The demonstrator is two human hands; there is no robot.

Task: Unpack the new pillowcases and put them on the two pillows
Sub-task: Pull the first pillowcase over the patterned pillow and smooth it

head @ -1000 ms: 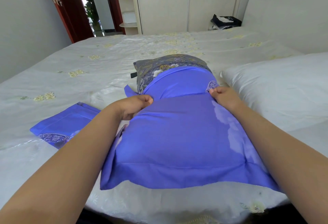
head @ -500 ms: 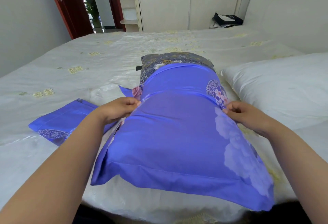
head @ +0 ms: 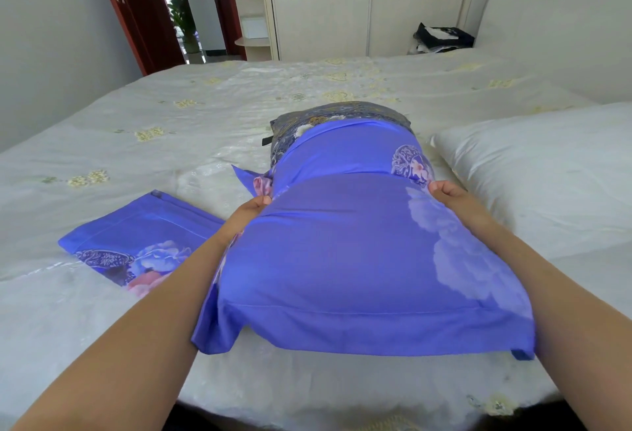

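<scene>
left hand (head: 247,212), right hand (head: 448,195) pinching pillowcase (head: 342,259) (edges)

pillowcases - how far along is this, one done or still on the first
Still on the first. Done: both cases are unpacked. In hand: the blue pillowcase covers most of the patterned pillow, whose far end still pokes out; the left hand and right hand grip its open edge at either side. Left: cover that end, then put the folded pillowcase, lying on the bed, on the white pillow.
</scene>
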